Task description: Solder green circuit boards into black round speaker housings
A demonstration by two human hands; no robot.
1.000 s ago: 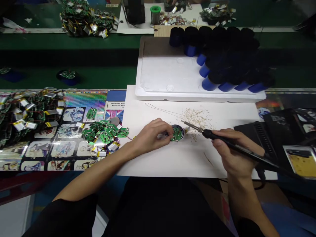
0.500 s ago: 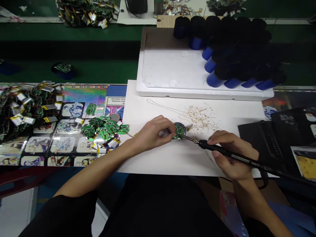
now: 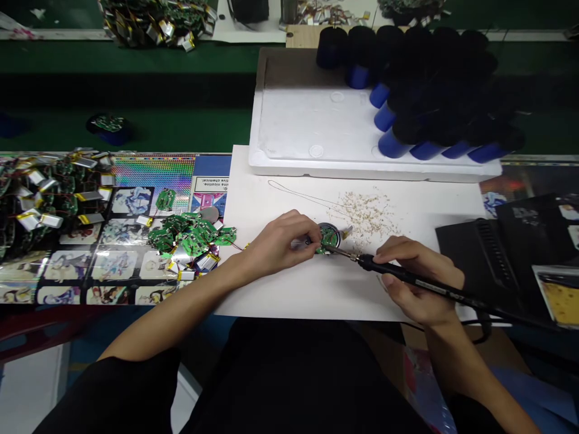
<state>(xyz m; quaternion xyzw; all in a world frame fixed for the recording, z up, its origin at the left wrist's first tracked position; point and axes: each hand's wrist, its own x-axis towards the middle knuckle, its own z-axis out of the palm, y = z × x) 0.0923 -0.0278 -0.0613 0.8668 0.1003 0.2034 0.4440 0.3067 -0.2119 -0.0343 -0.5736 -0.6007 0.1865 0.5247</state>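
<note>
A soldering iron with a black handle rests in my right hand, gripped by thumb and fingers. Its metal tip reaches left onto a small green circuit board, which sits in a dark round housing on the white sheet. At the board's left edge is my left hand, thumb and fingertips pinched together; what they hold is hidden. A small yellowish part lies against the housing's right side.
Blue cylinders with black tops stand on a white foam tray behind. Beige bits and a thin wire lie on the white sheet. Green boards with batteries are piled left. A yellow sponge is far right.
My right hand and the soldering iron's handle have shifted slightly left. My left hand keeps its pinch beside the board, almost still.
</note>
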